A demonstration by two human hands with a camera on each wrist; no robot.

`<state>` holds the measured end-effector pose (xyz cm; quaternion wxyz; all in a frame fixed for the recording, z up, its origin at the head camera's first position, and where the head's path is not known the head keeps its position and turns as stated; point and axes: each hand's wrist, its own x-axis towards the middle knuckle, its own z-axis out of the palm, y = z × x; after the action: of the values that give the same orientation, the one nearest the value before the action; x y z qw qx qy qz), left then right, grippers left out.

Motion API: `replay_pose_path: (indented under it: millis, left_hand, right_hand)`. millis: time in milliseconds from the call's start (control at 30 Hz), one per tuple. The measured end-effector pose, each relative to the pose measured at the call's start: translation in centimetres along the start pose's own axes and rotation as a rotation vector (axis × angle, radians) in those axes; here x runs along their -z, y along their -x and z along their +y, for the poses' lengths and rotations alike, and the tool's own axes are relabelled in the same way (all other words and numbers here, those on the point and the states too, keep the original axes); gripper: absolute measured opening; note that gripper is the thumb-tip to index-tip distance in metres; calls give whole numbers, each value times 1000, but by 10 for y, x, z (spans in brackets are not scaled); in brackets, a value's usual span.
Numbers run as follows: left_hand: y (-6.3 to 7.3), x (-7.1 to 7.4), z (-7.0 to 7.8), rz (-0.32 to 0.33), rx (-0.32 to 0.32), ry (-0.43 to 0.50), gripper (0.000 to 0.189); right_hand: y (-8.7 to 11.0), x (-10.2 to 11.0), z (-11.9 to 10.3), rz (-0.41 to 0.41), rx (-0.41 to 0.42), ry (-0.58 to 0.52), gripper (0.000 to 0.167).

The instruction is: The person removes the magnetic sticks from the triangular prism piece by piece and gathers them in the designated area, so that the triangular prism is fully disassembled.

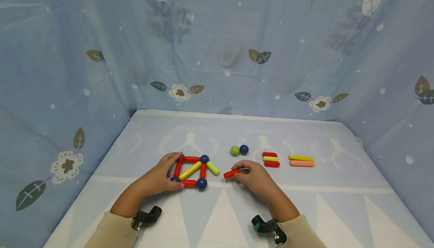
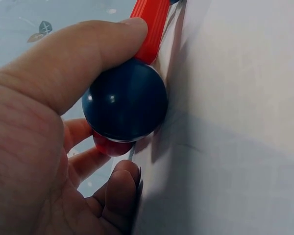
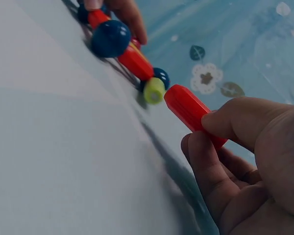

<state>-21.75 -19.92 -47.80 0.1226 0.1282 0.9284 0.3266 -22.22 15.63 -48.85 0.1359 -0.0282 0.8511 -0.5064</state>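
Note:
A square frame of red rods [image 1: 192, 159] and balls lies on the table left of centre, with a yellow rod [image 1: 190, 170] across it. Three of its corners are blue balls [image 1: 201, 183]; the fourth is a red ball [image 1: 182, 158]. A lime rod [image 1: 213, 168] sticks out from the far right corner. My left hand [image 1: 157, 176] holds the frame's left side, thumb on the near red rod [image 2: 154, 29], fingers by the red ball. Between thumb and fingertips, my right hand [image 1: 253, 177] pinches a loose red rod [image 3: 187, 108], apart from the frame and right of the lime rod.
A green ball [image 1: 235, 150] and a loose blue ball [image 1: 244, 149] sit behind my right hand. Farther right lie two short red rods [image 1: 271, 163] with a lime one [image 1: 270, 158] between them, then a long yellow rod [image 1: 301, 157] and a pink rod [image 1: 301, 163].

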Motion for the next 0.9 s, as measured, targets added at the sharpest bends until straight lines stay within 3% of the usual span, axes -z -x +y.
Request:
replay_pose_path:
  millis: [233, 400, 900]
  left_hand:
    - [0, 0, 1, -6, 11, -1, 110]
    - [1, 0, 0, 0, -1, 10, 109]
    - [1, -1, 0, 12, -18, -3, 108]
  right_hand:
    - [7, 29, 13, 127, -43, 38, 22]
    - [12, 43, 17, 199, -57, 8, 27]
    - [22, 69, 35, 337, -117, 70, 30]
